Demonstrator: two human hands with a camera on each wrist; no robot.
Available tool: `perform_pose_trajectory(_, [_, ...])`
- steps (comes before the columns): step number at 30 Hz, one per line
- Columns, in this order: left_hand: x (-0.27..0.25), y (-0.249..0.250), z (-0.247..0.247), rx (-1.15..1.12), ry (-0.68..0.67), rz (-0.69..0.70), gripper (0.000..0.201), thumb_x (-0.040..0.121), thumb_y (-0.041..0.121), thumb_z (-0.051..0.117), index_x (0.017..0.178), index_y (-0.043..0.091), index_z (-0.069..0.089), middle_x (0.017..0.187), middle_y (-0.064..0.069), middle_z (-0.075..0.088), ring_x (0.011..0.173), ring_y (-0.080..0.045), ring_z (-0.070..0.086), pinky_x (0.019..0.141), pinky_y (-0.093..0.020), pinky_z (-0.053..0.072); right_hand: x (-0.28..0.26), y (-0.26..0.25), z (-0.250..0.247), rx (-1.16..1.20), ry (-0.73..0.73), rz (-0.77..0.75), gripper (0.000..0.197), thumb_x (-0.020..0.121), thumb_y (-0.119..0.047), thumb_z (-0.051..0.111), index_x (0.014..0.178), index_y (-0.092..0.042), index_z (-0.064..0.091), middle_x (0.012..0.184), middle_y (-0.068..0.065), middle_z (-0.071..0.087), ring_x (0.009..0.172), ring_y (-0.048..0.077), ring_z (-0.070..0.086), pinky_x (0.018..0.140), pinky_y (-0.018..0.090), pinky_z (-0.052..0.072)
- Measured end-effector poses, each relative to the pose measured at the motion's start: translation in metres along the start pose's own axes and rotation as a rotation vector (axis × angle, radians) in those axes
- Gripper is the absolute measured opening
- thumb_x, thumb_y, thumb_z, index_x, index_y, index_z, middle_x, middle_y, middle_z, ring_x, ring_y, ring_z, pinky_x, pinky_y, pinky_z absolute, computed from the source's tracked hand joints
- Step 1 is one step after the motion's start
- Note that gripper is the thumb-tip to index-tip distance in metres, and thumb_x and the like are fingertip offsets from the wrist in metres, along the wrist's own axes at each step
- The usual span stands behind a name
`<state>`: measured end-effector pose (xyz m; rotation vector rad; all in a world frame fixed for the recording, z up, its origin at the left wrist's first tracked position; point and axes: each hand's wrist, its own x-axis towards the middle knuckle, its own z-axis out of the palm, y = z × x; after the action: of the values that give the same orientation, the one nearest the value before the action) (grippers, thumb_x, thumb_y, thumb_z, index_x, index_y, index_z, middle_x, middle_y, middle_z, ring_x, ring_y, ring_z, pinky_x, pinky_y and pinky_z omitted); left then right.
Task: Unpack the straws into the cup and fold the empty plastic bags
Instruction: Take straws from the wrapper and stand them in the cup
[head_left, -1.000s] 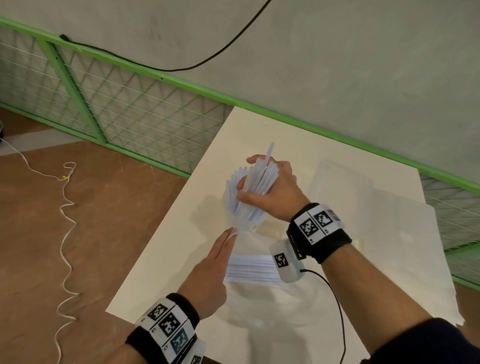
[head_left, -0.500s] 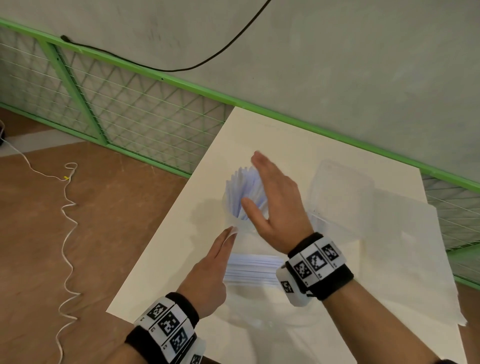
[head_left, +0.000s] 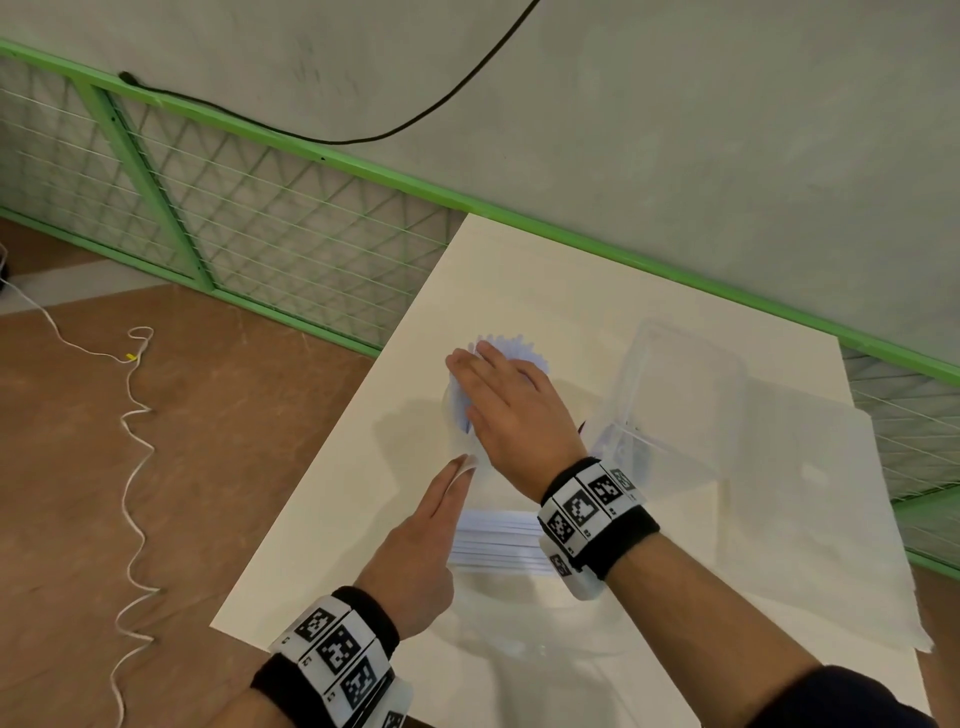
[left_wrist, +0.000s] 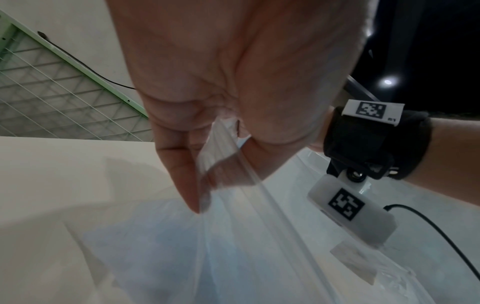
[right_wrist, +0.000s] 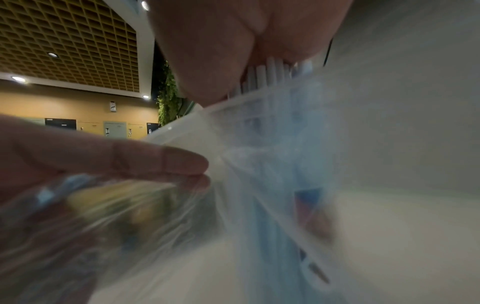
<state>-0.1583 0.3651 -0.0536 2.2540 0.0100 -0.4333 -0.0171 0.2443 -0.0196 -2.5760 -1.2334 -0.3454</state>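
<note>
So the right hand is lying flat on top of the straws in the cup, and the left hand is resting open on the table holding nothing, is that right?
Not quite. The right hand does lie flat on the straws in the cup, but the left hand is not holding nothing: the left wrist view shows its fingers and thumb pinching the edge of a clear plastic bag.
</note>
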Motion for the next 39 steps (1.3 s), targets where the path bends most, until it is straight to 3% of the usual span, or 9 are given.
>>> perform_pose_trajectory(6, [0.0, 0.004, -0.003, 0.028, -0.004, -0.048, 0.102, 0.079, -0.011, 0.044, 0.152, 0.036, -0.01, 0.143, 0.039, -0.03, 0.108, -0.017, 0.06, 0.086, -0.027, 0.052, -0.004, -0.007, -0.008, -0.115, -0.096, 0.063, 0.059, 0.101, -0.046, 0.029, 0.151, -0.015, 0.032, 0.157, -0.002, 0.033, 0.148, 0.019, 0.021, 0.116, 0.043, 0.019])
perform_pose_trajectory(10, [0.001, 0.007, -0.001, 0.057, -0.021, -0.067, 0.103, 0.079, -0.01, 0.044, 0.152, 0.037, -0.011, 0.151, 0.031, -0.021, 0.085, -0.014, 0.06, 0.06, -0.013, 0.042, -0.002, -0.014, -0.022, -0.148, -0.099, 0.104, 0.062, 0.1, -0.054, 0.026, 0.149, -0.019, 0.036, 0.159, -0.005, 0.029, 0.15, 0.018, 0.014, 0.114, 0.049, 0.005])
perform_pose_trajectory(13, [0.002, 0.008, 0.003, 0.069, -0.028, -0.061, 0.101, 0.08, -0.009, 0.045, 0.151, 0.039, -0.009, 0.152, 0.032, -0.021, 0.077, -0.01, 0.056, 0.055, -0.012, 0.039, -0.008, -0.026, -0.046, -0.023, 0.114, 0.06, 0.041, 0.098, -0.03, 0.039, 0.134, -0.019, 0.055, 0.147, -0.005, 0.048, 0.142, 0.018, 0.035, 0.106, 0.046, 0.022])
perform_pose_trajectory(16, [0.004, 0.008, 0.008, 0.059, -0.02, -0.042, 0.103, 0.082, -0.007, 0.045, 0.142, 0.047, -0.018, 0.143, 0.041, -0.028, 0.075, -0.016, 0.056, 0.062, -0.017, 0.038, -0.04, -0.038, -0.053, 0.183, 0.293, -0.068, 0.033, 0.077, 0.003, 0.048, 0.097, -0.012, 0.069, 0.1, 0.001, 0.07, 0.09, 0.024, 0.065, 0.076, 0.037, 0.047])
perform_pose_trajectory(19, [0.005, 0.005, 0.013, 0.011, -0.012, 0.02, 0.103, 0.08, -0.011, 0.045, 0.147, 0.045, -0.01, 0.149, 0.039, -0.023, 0.107, -0.02, 0.06, 0.085, -0.03, 0.051, -0.087, -0.047, -0.036, 0.216, 0.04, 0.004, 0.028, 0.075, 0.001, 0.045, 0.086, -0.016, 0.063, 0.079, 0.0, 0.065, 0.066, 0.023, 0.06, 0.054, 0.033, 0.05])
perform_pose_trajectory(24, [0.007, 0.014, 0.022, -0.013, -0.029, 0.055, 0.104, 0.078, -0.015, 0.044, 0.152, 0.039, -0.006, 0.152, 0.037, -0.018, 0.123, -0.02, 0.052, 0.093, -0.035, 0.051, -0.143, -0.031, 0.021, 0.066, -0.528, 0.285, 0.051, 0.078, 0.009, 0.056, 0.125, -0.012, 0.057, 0.121, 0.009, 0.06, 0.099, 0.034, 0.06, 0.073, 0.043, 0.051])
perform_pose_trajectory(26, [0.007, 0.017, 0.027, -0.001, -0.028, 0.078, 0.105, 0.078, -0.014, 0.044, 0.15, 0.042, -0.008, 0.151, 0.038, -0.019, 0.122, -0.019, 0.052, 0.091, -0.034, 0.052, -0.155, -0.024, 0.036, -0.004, -0.577, 0.337, 0.062, 0.075, 0.007, 0.063, 0.132, -0.012, 0.051, 0.131, 0.009, 0.054, 0.107, 0.035, 0.057, 0.082, 0.043, 0.05])
perform_pose_trajectory(29, [0.007, 0.019, 0.032, 0.008, -0.032, 0.098, 0.106, 0.078, -0.014, 0.044, 0.149, 0.045, -0.009, 0.149, 0.04, -0.019, 0.121, -0.02, 0.052, 0.088, -0.035, 0.053, -0.164, -0.021, 0.048, -0.055, -0.542, 0.362, 0.07, 0.056, -0.004, 0.082, 0.122, -0.013, 0.062, 0.115, 0.007, 0.065, 0.092, 0.03, 0.065, 0.072, 0.04, 0.055])
perform_pose_trajectory(39, [0.005, 0.021, 0.038, 0.02, -0.031, 0.094, 0.108, 0.076, -0.014, 0.045, 0.151, 0.043, -0.007, 0.149, 0.042, -0.017, 0.114, -0.023, 0.057, 0.084, -0.037, 0.055, -0.162, -0.019, 0.061, -0.158, -0.47, 0.406, 0.041, 0.045, -0.013, 0.087, 0.08, -0.02, 0.067, 0.079, 0.0, 0.064, 0.067, 0.024, 0.062, 0.058, 0.033, 0.052])
